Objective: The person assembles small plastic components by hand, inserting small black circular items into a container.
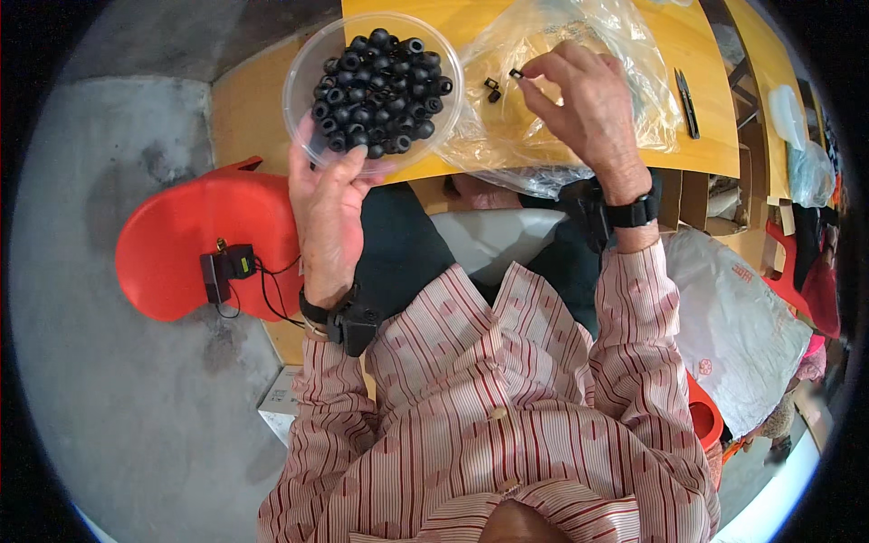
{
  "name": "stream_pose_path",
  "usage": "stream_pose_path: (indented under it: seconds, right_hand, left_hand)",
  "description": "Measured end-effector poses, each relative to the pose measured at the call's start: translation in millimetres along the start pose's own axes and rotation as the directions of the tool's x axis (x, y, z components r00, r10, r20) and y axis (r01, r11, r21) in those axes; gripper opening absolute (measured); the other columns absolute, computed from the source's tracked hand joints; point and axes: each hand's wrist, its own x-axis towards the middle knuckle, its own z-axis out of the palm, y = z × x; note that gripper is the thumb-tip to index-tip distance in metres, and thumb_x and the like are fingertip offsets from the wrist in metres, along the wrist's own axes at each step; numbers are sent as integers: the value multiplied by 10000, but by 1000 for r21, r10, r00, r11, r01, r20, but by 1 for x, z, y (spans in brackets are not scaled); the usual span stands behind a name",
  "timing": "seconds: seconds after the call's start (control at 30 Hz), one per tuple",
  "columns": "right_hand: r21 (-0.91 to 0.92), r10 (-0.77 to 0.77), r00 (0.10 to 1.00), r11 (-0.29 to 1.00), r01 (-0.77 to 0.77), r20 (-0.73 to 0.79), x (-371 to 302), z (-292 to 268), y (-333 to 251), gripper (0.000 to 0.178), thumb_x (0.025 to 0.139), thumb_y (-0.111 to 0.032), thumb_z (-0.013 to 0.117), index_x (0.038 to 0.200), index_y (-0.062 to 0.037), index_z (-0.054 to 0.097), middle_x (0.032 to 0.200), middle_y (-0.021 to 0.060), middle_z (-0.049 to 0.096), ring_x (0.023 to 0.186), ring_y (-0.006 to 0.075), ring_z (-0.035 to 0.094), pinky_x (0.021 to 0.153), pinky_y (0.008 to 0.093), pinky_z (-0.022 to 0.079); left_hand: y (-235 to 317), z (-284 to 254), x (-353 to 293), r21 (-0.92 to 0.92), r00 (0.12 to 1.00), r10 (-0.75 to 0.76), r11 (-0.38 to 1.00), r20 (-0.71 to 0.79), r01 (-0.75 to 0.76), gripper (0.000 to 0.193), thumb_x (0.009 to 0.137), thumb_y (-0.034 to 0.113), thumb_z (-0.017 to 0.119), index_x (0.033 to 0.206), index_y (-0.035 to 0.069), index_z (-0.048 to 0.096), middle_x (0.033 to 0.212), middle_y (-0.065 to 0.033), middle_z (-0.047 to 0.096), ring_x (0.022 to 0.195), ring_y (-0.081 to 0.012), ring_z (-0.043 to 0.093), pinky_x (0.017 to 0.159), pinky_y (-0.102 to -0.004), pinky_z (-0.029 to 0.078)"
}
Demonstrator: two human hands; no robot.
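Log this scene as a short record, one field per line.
Left hand: holds the tub by its near side
Tub contents: black beads
Right hand: pinches a small black piece between thumb and finger
Under right hand: clear bag on the yellow table
Near right fingertips: loose black pieces
Right of bag: snips
Far left: red chair
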Motion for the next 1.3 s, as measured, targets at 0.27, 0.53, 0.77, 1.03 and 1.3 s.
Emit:
stream_pose_path:
  seconds: [0.27, 0.53, 0.77, 1.03, 1.3]
  right_hand:
    - [62, -79, 996, 995, 76, 47, 3, 18, -11, 137, 789, -227, 643, 851, -105, 644, 820, 57, 573, 852, 236, 581, 809, 386, 399]
    - [33, -57, 998, 998, 56, 41, 4, 16, -17, 141, 814, -234, 638, 820, -94, 622, 792, 57, 578, 814, 241, 589, 793, 386, 407]
    - [221, 119, 989, 971, -97, -90, 5, -18, -34, 82, 812, -154, 662, 857, -91, 635, 735, 36, 597, 711, 229, 596, 708, 349, 426]
    - [167, -44, 998, 985, 52, -52, -5, -8, -66, 186, 785, -146, 652, 961, -90, 635, 816, 46, 546, 794, 229, 568, 738, 358, 388]
    - [220, -76, 996, 973, 66, 36, -10, -3, -76, 284, 745, -160, 640, 1026, -120, 650, 807, 35, 528, 777, 212, 557, 723, 343, 369]
  left_hand:
    - [-3, 6, -2, -1, 1000, -6, 1000, 4, 6, 690, 821, -7, 590, 1416, 17, 241, 1196, -157, 540, 817, -235, 643, 721, -343, 529]
    - [-5, 6, -5, 34, 998, 1, 999, 60, -3, 702, 819, -17, 581, 1422, 26, 224, 1201, -158, 545, 866, -227, 636, 755, -367, 545]
    - [-8, 15, -8, 62, 999, -1, 998, 48, -2, 691, 828, -43, 554, 1422, 37, 212, 1219, -152, 529, 878, -210, 630, 750, -351, 556]
    - [-12, 22, -9, 91, 997, 35, 995, 74, -42, 703, 816, -44, 572, 1416, 46, 217, 1268, -137, 479, 954, -208, 611, 738, -309, 560]
    - [-16, 13, -9, 98, 996, 19, 995, 88, -28, 708, 814, -34, 582, 1417, 51, 220, 1251, -134, 490, 959, -198, 610, 717, -293, 551]
